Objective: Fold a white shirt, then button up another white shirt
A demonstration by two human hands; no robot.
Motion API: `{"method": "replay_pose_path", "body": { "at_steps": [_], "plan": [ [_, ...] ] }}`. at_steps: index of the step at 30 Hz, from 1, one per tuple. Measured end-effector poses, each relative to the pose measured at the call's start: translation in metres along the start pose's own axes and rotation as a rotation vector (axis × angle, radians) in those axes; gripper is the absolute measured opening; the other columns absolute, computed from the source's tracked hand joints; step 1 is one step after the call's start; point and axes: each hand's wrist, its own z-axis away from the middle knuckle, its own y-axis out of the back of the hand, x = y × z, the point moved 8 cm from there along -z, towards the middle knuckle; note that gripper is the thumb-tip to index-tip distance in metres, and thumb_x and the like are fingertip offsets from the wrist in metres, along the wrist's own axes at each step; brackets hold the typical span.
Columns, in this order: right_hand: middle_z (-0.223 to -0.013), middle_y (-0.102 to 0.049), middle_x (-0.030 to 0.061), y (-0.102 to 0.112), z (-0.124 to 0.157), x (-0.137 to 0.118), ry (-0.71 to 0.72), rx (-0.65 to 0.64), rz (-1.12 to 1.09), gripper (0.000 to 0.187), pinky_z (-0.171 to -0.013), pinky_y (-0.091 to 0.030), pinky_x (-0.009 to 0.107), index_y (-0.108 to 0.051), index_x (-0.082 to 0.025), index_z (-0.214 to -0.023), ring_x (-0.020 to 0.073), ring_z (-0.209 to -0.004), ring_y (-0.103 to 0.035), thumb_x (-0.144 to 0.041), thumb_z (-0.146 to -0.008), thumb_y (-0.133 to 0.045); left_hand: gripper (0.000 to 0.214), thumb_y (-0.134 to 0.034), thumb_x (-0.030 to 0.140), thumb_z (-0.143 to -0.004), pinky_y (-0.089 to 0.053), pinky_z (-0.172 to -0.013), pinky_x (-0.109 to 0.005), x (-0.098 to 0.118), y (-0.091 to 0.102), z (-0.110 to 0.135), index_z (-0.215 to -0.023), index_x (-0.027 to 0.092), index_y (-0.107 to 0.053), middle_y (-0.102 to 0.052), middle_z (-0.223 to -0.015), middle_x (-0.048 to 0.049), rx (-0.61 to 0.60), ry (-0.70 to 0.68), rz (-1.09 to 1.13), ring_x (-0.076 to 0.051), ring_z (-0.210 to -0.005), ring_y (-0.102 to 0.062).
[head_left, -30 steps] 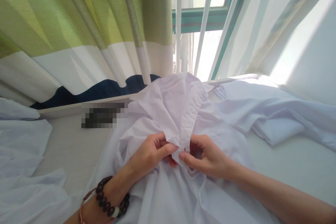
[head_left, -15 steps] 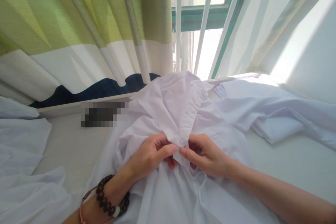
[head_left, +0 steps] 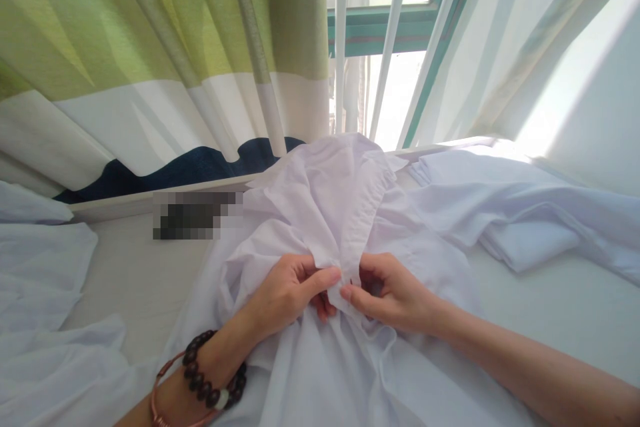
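A white shirt [head_left: 330, 207] lies rumpled in front of me, its puckered front strip running down between my hands. My left hand [head_left: 295, 290] pinches the cloth edge between thumb and fingers, with some fingertips showing beneath the fabric. Close beside it, my right hand [head_left: 387, 293] is closed on the strip's edge, thumb in front and fingers mostly hidden behind the cloth. The thumb tips are nearly touching. Whether a button sits between them cannot be made out. On my left wrist are a dark beaded bracelet [head_left: 203, 373] and a copper-coloured bangle [head_left: 159, 400].
White cloth [head_left: 40, 280] lies heaped at the left, and folded white fabric [head_left: 525, 237] at the right. A blurred-out dark item [head_left: 190, 217] rests on the pale surface [head_left: 130, 253]. Behind hang a green and white curtain [head_left: 200, 27] and a barred window [head_left: 385, 33].
My left thumb has risen slightly and shifted along the shirt's edge. The right hand stays nearly in place, and the gap between the thumbs looks a little different.
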Motion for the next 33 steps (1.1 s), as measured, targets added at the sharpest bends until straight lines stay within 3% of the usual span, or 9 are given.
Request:
{"method": "replay_pose_path", "body": {
  "at_steps": [5,12,19,25,30,33],
  "plan": [
    [-0.063,-0.050,-0.0020,-0.002,0.000,-0.003,0.029,-0.039,-0.091,0.017,-0.045,-0.033,0.021,-0.060,-0.014,-0.086,0.0081,-0.050,-0.040,-0.029,-0.086,-0.053,0.022,-0.065,0.034,-0.077,-0.049,-0.055,-0.022,-0.002,-0.003,-0.001,-0.084,0.013,-0.069,-0.067,-0.070,-0.0028,-0.101,-0.047,0.042,-0.013,-0.057,-0.061],
    [-0.066,-0.053,-0.0007,-0.003,0.002,-0.004,0.080,-0.044,-0.084,0.012,-0.046,-0.035,0.021,-0.057,-0.015,-0.089,0.0085,-0.051,-0.042,-0.025,-0.087,-0.049,0.019,-0.065,0.030,-0.078,-0.049,-0.052,-0.021,-0.003,-0.004,-0.001,-0.083,0.012,-0.068,-0.064,-0.065,-0.0005,-0.065,-0.026,0.074,-0.011,-0.052,-0.057],
    [-0.061,-0.045,-0.0056,0.008,0.006,-0.006,0.133,0.195,-0.007,0.008,-0.042,-0.030,0.018,-0.052,-0.018,-0.080,0.0065,-0.049,-0.040,-0.013,-0.076,-0.057,0.023,-0.065,0.032,-0.079,-0.047,-0.047,-0.020,-0.002,-0.002,-0.005,-0.090,0.013,-0.064,-0.065,-0.074,-0.0002,-0.007,-0.056,0.073,-0.009,-0.049,-0.056],
    [-0.058,-0.042,-0.0082,0.001,0.004,-0.002,0.088,0.085,-0.010,0.009,-0.041,-0.030,0.017,-0.052,-0.017,-0.088,0.0050,-0.045,-0.037,-0.015,-0.080,-0.055,0.023,-0.061,0.036,-0.082,-0.048,-0.048,-0.019,0.001,-0.005,-0.001,-0.084,0.013,-0.058,-0.064,-0.063,-0.0002,-0.044,-0.060,0.043,-0.010,-0.048,-0.059],
    [-0.058,-0.041,-0.0081,0.003,0.003,-0.001,0.049,0.111,-0.009,0.008,-0.042,-0.029,0.019,-0.051,-0.017,-0.088,0.0057,-0.047,-0.034,-0.015,-0.080,-0.053,0.032,-0.059,0.041,-0.085,-0.042,-0.038,-0.016,0.001,0.001,0.000,-0.084,0.023,-0.033,-0.063,-0.047,0.0046,0.094,-0.087,0.110,-0.013,-0.038,-0.058],
    [-0.059,-0.042,-0.0073,0.003,0.002,-0.001,0.038,0.108,-0.016,0.008,-0.043,-0.030,0.020,-0.050,-0.017,-0.085,0.0063,-0.048,-0.034,-0.014,-0.079,-0.053,0.036,-0.060,0.041,-0.085,-0.039,-0.036,-0.014,0.005,0.007,0.000,-0.080,0.024,-0.029,-0.060,-0.043,0.0071,0.180,-0.145,0.106,-0.012,-0.035,-0.056]
  ]
}}
